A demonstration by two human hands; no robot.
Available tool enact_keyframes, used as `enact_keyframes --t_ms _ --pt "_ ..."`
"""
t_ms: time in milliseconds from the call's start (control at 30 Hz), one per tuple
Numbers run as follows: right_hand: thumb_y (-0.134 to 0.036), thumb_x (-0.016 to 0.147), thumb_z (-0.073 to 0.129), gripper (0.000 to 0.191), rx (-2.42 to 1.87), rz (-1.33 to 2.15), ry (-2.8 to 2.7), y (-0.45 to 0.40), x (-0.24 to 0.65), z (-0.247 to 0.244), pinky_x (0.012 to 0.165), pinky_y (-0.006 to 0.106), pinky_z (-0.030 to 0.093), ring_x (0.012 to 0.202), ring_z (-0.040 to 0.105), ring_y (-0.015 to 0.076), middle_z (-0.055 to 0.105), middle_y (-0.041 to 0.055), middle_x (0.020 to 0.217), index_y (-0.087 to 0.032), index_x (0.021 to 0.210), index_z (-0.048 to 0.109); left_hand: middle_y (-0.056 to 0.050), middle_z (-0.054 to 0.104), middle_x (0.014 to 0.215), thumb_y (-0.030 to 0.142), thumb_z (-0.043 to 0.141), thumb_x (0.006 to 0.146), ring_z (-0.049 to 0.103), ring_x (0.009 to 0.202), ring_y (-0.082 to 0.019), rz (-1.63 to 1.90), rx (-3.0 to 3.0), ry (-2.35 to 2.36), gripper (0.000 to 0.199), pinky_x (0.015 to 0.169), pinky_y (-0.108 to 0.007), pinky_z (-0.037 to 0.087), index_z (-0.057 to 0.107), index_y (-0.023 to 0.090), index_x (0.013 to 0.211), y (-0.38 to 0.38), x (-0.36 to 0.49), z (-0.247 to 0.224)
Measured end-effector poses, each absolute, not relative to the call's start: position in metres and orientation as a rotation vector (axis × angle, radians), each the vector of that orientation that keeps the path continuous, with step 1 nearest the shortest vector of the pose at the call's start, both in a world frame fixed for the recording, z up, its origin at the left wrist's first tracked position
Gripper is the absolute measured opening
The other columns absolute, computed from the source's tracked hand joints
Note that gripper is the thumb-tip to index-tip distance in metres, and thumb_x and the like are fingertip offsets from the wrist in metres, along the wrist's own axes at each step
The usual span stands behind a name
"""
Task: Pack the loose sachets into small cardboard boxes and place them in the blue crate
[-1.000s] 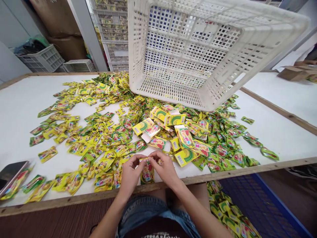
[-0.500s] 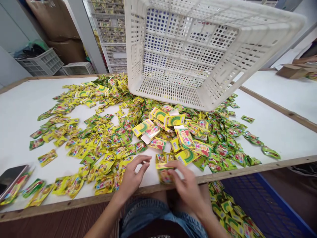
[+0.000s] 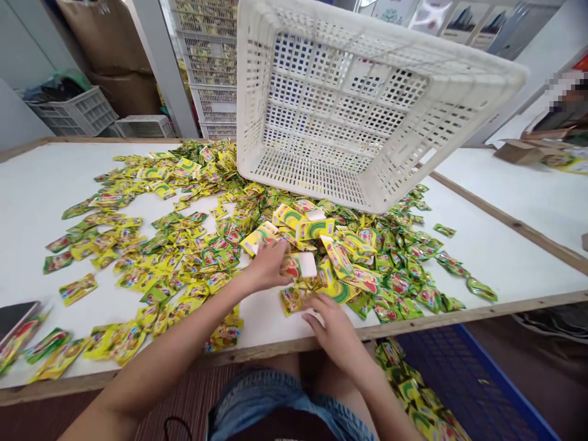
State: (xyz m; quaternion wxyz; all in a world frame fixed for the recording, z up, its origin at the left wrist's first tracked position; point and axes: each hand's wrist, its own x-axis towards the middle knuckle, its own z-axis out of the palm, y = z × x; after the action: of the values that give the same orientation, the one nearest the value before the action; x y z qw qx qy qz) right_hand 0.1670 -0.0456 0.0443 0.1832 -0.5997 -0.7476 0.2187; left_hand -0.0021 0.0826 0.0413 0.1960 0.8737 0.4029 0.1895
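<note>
My left hand is closed on the near end of a small candy box with an open white flap, in the middle of the pile; its fingertips are partly hidden. Close to the table's front edge, my right hand has its thumb and forefinger apart, with no box in it. Just beyond its fingertips lies a yellow candy packet. Several more yellow and green boxes are heaped right behind the hands, on top of loose green and yellow packets.
A large white plastic basket is tipped on its side behind the heap. A phone lies at the left edge. Below the table's right front stands a blue crate with packets. A wooden strip divides off another tabletop.
The box that was in my right hand is gone from it. My left hand has reached forward from the table's front to a flap-open box. The view has shifted slightly.
</note>
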Motion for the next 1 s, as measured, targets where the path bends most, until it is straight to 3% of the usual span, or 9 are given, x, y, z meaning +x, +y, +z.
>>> enact_keyframes --t_ms 167,333,467,600,667,800,1000 --pt "-0.009 0.072 0.061 0.039 -1.773 0.468 -2.318 -0.005 0.137 0.011 0.087 0.038 0.037 0.100 0.049 0.0269 0.057 0.0125 0.104 -0.014 0.110 0.055 -0.004 0.061 0.093 0.042 0.068 0.065 0.058 0.076 -0.018 1.095 1.595 1.121 0.058 0.068 -0.029 0.045 0.043 0.016 0.111 0.081 -0.066 0.067" --pt "-0.013 0.068 0.065 0.014 -1.865 0.523 -2.344 0.004 0.138 0.002 0.081 0.036 0.038 0.091 0.052 0.0271 0.060 0.0131 0.089 -0.012 0.083 0.064 -0.004 0.066 0.083 0.048 0.068 0.062 0.059 0.076 -0.022 0.696 1.685 1.261 0.039 0.071 -0.031 0.044 0.064 0.015 0.084 0.070 -0.106 0.040" --pt "-0.018 0.071 0.065 0.010 -1.847 0.604 -2.260 0.003 0.138 0.000 0.074 0.029 0.039 0.086 0.054 0.0216 0.061 0.0080 0.086 -0.016 0.081 0.062 -0.009 0.061 0.109 0.046 0.069 0.059 0.050 0.104 -0.030 0.534 1.940 1.331 0.030 0.089 -0.037 0.036 0.066 0.018 0.067 0.072 -0.089 0.007" --pt "-0.024 0.075 0.061 0.009 -1.880 0.736 -1.943 -0.001 0.142 -0.003 0.066 0.026 0.038 0.076 0.055 0.0185 0.061 0.0055 0.081 -0.016 0.078 0.060 -0.007 0.064 0.087 0.047 0.066 0.061 0.055 0.088 -0.027 0.469 1.926 1.344 0.031 0.081 -0.035 0.040 0.064 0.017 0.059 0.075 -0.072 0.001" --pt "-0.026 0.076 0.058 0.010 -1.887 0.735 -1.834 -0.003 0.145 -0.004 0.062 0.026 0.037 0.072 0.054 0.0182 0.061 0.0050 0.077 -0.017 0.077 0.059 -0.005 0.063 0.082 0.047 0.062 0.066 0.057 0.081 -0.023 0.477 1.920 1.290 0.031 0.076 -0.032 0.042 0.064 0.016 0.062 0.070 -0.072 0.008" --pt "-0.030 0.078 0.055 0.012 -1.829 0.729 -1.692 -0.004 0.143 -0.005 0.059 0.026 0.035 0.064 0.052 0.0167 0.059 0.0023 0.069 -0.017 0.078 0.056 -0.004 0.062 0.093 0.043 0.056 0.075 0.057 0.085 -0.020 0.488 1.751 0.984 0.030 0.075 -0.026 0.043 0.065 0.015 0.083 0.045 -0.081 0.025" --pt "-0.032 0.083 0.044 0.015 -1.499 1.186 -1.575 0.001 0.133 -0.012 0.048 0.020 0.032 0.050 0.044 0.0107 0.050 -0.0042 0.058 -0.019 0.081 0.052 -0.004 0.059 0.097 0.042 0.060 0.074 0.054 0.091 -0.019 0.445 1.702 0.842 0.028 0.083 -0.025 0.040 0.066 0.015 0.077 0.014 -0.071 0.029"
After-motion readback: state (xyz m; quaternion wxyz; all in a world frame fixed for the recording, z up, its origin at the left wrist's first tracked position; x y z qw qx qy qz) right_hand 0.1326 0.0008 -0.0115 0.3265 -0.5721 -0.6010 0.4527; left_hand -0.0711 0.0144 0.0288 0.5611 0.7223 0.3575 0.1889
